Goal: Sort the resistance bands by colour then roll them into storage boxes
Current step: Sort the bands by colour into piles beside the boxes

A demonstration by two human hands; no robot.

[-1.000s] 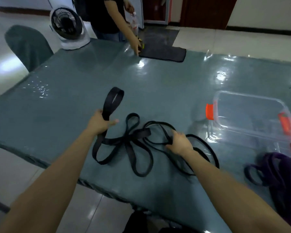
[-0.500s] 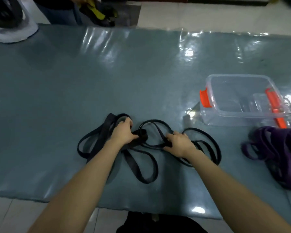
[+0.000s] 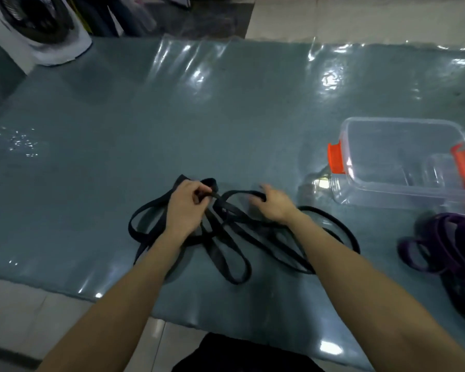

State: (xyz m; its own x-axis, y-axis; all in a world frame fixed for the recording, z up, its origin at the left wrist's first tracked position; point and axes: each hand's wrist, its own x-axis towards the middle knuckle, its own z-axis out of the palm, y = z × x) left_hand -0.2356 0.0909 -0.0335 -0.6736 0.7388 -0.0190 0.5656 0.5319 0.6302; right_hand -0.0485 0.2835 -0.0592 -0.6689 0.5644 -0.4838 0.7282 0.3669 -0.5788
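Note:
A tangle of black resistance bands point(image 3: 226, 253) lies on the teal table point(image 3: 172, 124) in front of me. My left hand point(image 3: 185, 204) grips the folded end of one wide black band at the tangle's far left. My right hand point(image 3: 271, 204) rests on a thinner black loop, fingers curled over it and blurred. A heap of purple bands point(image 3: 446, 253) sits at the right edge. A clear storage box point(image 3: 403, 162) with orange clips stands empty at the right, beyond the purple heap.
A white fan point(image 3: 43, 25) stands at the table's far left corner. Another person's legs point(image 3: 113, 14) show beyond the far edge. The near table edge runs just below the black bands.
My left hand brought its raised black band down onto the pile and now grips its folded end. My right hand has shifted up onto a far loop. The view tilted downward.

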